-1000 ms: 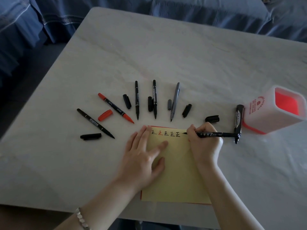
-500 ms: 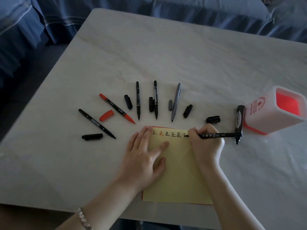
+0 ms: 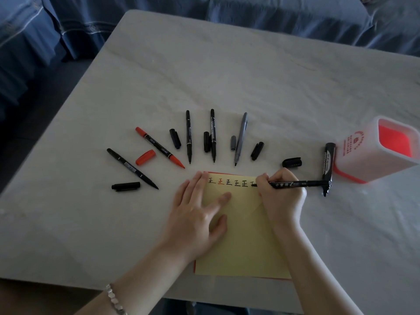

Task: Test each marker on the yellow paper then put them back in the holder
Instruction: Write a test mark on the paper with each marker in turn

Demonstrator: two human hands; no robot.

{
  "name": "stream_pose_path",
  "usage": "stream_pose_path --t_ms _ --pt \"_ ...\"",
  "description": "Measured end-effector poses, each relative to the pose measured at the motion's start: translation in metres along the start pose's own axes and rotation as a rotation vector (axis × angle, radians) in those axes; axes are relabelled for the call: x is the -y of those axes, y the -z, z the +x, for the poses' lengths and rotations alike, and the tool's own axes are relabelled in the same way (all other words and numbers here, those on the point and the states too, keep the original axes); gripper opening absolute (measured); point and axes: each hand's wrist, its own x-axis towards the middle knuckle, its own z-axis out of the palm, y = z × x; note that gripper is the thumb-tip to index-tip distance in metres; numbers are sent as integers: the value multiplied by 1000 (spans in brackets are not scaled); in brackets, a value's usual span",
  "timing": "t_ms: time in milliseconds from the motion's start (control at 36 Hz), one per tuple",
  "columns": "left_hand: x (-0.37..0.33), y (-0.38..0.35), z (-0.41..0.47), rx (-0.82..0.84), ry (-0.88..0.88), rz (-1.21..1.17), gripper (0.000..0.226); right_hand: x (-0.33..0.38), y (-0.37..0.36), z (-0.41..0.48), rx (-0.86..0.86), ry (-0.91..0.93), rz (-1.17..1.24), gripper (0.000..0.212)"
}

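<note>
My right hand (image 3: 281, 196) grips a black marker (image 3: 295, 184), its tip on the top edge of the yellow paper (image 3: 241, 242), where a row of written characters (image 3: 228, 181) runs. My left hand (image 3: 195, 217) lies flat, fingers spread, pinning the paper's left side. Several uncapped markers fan out beyond the paper: a black one (image 3: 131, 168), a red one (image 3: 159, 147), two black ones (image 3: 188, 136) (image 3: 212, 135) and a grey one (image 3: 241, 138), each with a loose cap beside it. A thick black marker (image 3: 328, 165) lies by the white and red holder (image 3: 375, 151) at right.
The pale marble-look table (image 3: 227, 76) ends near my body and at left. Blue fabric furniture (image 3: 272, 14) stands beyond its far edge. Loose caps include a red cap (image 3: 145, 157) and a black cap (image 3: 292, 162).
My right hand has moved the marker tip in small strokes, and a new partial character has appeared at the right end of the row. My left hand has stayed put.
</note>
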Motion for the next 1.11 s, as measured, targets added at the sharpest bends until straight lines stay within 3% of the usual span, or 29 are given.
stream_pose_path --t_ms 500,639,750,861,1028,1111 --pt "1 -1 0 0 -5 8 42 -6 0 3 -86 -12 -12 37" --pt "1 -1 0 -3 -10 11 42 0 2 4 -89 -90 130 28" --pt "0 0 0 4 -11 15 43 7 14 10 -14 -123 195 21" --pt "-1 0 -1 -5 -34 24 44 16 38 32 97 -87 52 40" --pt "0 1 0 0 -24 22 43 45 62 74 356 -425 276 28" --pt "0 1 1 0 -15 4 43 52 66 83 415 -312 49 32"
